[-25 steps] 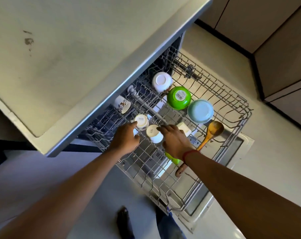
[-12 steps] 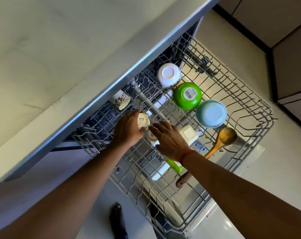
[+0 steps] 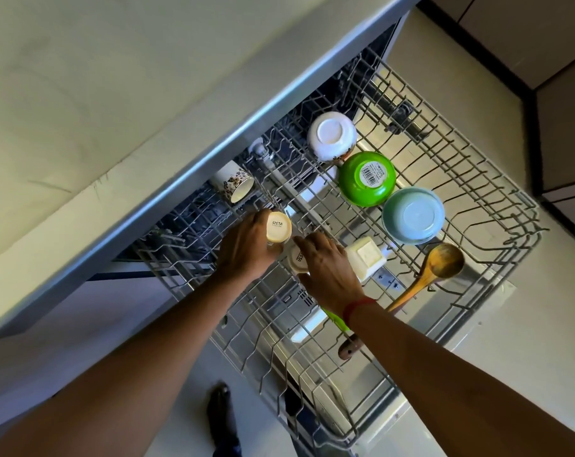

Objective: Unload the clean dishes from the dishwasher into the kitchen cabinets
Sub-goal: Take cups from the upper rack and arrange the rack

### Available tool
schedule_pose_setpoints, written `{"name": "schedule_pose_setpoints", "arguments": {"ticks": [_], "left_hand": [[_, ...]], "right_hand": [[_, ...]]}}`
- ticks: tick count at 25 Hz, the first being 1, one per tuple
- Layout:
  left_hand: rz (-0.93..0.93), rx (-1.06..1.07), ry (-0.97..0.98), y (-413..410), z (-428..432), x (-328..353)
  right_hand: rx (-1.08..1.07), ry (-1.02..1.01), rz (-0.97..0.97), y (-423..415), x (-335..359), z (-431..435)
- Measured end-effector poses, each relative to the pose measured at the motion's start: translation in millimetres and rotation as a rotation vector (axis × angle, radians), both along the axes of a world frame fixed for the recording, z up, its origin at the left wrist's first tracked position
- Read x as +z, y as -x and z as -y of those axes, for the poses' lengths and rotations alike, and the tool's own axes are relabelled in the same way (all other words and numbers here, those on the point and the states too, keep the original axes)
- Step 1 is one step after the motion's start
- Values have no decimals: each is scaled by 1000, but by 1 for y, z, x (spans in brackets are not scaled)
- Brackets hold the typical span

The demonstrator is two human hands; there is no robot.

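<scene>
- Dishwasher rack (image 3: 477,199) pulled out from under the countertop (image 3: 114,94), seen from above.
- Left hand (image 3: 244,247): fingers wrapped round a cream cup (image 3: 279,227), upside down, base facing the camera with "SISTA" printed on it. Cup sits near the rack's left edge, about mid-depth.
- Right hand (image 3: 329,270): lies over a second cup (image 3: 296,258), also base-up, just right of the first. Fingers reach across its top and touch it. Thumb is hidden, so I cannot tell whether it is a real grip.
- The two cups sit just beside each other, and the hands almost meet.
- Red band (image 3: 358,307) on the right wrist.
- Square white dish (image 3: 366,257), inverted, just right of the right hand.
- Three bowls upside down in a diagonal row from the back of the rack toward its right edge: white bowl (image 3: 332,135), green bowl (image 3: 366,178) with a barcode sticker on its base, pale blue bowl (image 3: 413,216). Neighbours touch or nearly touch.
- Wooden spoon (image 3: 441,262) lies near the right edge, bowl end toward the blue bowl, handle running to the front under the right forearm.
- Floral mug (image 3: 235,184) on its side at the back left corner, partly under the countertop edge.
- Green item (image 3: 337,319) under the right wrist, mostly hidden.
- Dark shoe (image 3: 220,407) on the floor left of the rack's front corner.
</scene>
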State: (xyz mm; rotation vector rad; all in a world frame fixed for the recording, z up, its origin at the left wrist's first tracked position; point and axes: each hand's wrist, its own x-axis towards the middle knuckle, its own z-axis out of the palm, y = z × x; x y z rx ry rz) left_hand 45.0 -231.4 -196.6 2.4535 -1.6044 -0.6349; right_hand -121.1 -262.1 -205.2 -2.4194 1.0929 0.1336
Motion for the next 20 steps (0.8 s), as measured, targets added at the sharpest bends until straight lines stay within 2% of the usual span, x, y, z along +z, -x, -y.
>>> {"name": "schedule_pose_setpoints", "arguments": {"ticks": [9,14,17,20], "left_hand": [[-39,42,196,13,-21,18],[-35,108,275,14,-34,37],[21,64,320,14,-50,46],[-12,48,384,12,-75,56]], "right_hand": [[-277,-12,312,19,15,-27],[-391,9,366,28,22,-35],[-469,-4,357,35,27,-45],[-554,-8,387,35,40,-59]]}}
